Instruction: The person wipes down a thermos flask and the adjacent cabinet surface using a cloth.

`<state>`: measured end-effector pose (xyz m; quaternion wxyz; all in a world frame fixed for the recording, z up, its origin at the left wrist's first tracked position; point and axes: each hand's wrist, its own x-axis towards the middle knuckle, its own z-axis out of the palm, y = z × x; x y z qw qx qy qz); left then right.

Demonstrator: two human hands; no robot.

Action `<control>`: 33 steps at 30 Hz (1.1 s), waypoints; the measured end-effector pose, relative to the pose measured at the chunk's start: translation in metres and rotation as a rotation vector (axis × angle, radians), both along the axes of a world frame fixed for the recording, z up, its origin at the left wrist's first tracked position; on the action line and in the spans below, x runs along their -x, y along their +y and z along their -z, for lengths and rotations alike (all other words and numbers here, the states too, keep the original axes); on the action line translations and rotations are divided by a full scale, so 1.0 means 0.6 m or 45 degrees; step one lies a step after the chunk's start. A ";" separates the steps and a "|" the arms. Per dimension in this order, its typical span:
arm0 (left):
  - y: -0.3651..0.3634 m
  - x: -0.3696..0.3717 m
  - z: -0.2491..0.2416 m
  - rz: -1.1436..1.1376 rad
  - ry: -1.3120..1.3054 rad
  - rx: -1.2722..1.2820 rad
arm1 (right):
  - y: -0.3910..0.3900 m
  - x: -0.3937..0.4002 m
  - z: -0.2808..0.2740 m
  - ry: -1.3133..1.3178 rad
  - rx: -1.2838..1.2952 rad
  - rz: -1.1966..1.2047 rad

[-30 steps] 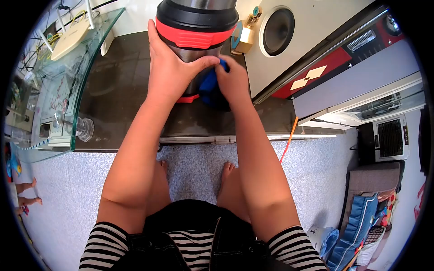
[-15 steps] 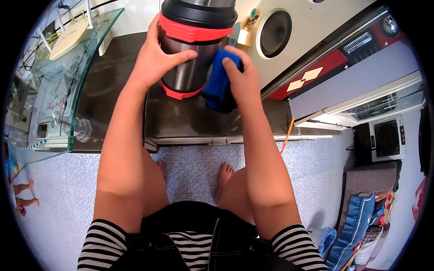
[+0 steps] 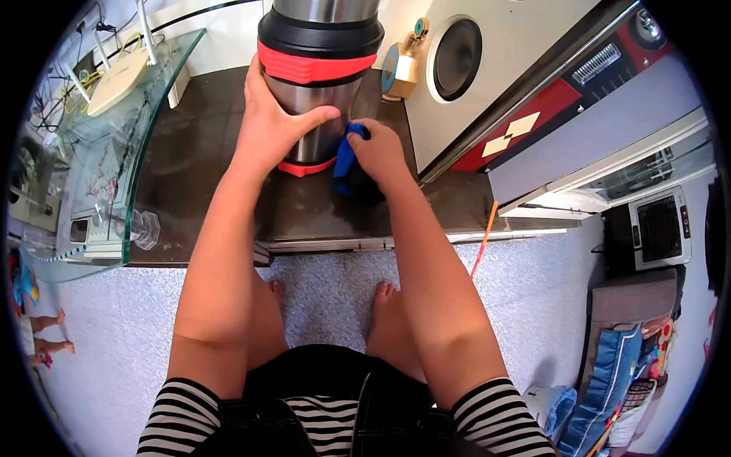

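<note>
A large steel insulated flask (image 3: 324, 97) with black and red bands stands on the dark cabinet top (image 3: 205, 183); its upper end is cut off by the frame's edge. My left hand (image 3: 266, 126) is wrapped round its left side below the upper red band, thumb across the front. Bunched in the fingers of my right hand (image 3: 378, 154) is a blue cloth (image 3: 346, 160), held against the flask's lower right side close to the red base ring. The cloth's dark lower end hangs near the cabinet top.
A gold bottle (image 3: 400, 71) and a white speaker (image 3: 499, 46) stand behind on the right. To the left, a glass shelf (image 3: 145, 129) carries a white router (image 3: 120, 82). An orange strip (image 3: 485, 238) hangs off the cabinet's front edge. Another person's feet (image 3: 55, 346) show at far left.
My right hand has moved down the flask's side with the blue cloth. More of the gold bottle now shows. My left hand keeps its hold, and the view has shifted slightly.
</note>
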<state>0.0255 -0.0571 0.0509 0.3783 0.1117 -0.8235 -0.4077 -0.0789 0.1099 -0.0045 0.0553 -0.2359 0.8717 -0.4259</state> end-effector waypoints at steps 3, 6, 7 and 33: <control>-0.002 -0.002 -0.001 -0.036 -0.099 -0.058 | -0.001 0.010 -0.028 0.109 0.283 0.029; -0.005 -0.001 -0.002 -0.001 -0.097 -0.087 | -0.011 -0.018 -0.101 0.098 0.825 0.092; -0.004 -0.001 -0.001 -0.012 -0.089 -0.063 | -0.011 -0.032 -0.124 -0.022 1.109 0.105; 0.016 -0.003 -0.007 -0.173 0.270 0.013 | 0.010 -0.043 -0.086 0.311 0.839 0.041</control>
